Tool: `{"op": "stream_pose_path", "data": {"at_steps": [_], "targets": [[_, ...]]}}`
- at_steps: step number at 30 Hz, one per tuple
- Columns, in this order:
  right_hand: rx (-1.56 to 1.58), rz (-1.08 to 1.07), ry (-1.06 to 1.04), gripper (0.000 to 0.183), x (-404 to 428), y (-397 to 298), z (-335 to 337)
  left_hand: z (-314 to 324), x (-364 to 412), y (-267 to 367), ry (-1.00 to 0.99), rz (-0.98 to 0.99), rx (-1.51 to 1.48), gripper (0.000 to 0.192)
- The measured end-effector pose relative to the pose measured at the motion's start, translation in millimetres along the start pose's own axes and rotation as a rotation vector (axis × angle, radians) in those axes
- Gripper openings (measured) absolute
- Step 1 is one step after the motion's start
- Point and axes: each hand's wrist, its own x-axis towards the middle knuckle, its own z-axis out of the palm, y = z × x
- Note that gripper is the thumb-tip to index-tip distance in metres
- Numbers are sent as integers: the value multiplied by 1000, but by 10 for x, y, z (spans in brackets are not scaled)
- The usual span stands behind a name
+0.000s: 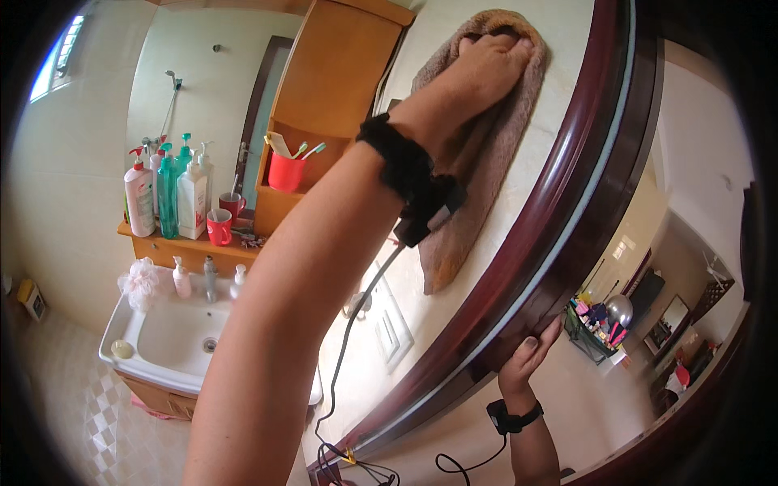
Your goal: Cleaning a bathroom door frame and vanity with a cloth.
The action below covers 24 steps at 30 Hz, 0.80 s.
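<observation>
My left hand (495,67) reaches up to a brown towel (480,200) that hangs against the pale tiled wall. Its fingers are bent into the towel's top fold, and the fingertips are partly hidden there. Lower down on the right, my right hand (529,358) rests against the edge of the dark red wooden door frame (547,243), thumb apart from the fingers. Each wrist wears a black strap with a small device, and a cable trails from each.
A white washbasin (176,358) stands at left below a wooden shelf (182,246) bearing pump bottles (167,194) and a red mug (219,228). A red toothbrush cup (285,173) sits in the cabinet (340,67). Looped cable (358,468) lies by the frame's base. Another room shows beyond.
</observation>
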Motion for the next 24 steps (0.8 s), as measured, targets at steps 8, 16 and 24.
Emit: {"op": "stream_pose_path", "data": {"at_steps": [8,16,24], "targets": [[-1,33,-22,61,16,33,-18,-81,-402,-182,-109,-376,-74,51],[46,58,1,64,-20,93,-9,-583,-1553,144,57,-655,-449,26],[86,101,20,65,-9,-10,44,-1082,-2176,266,-378,-828,-107,22]]}}
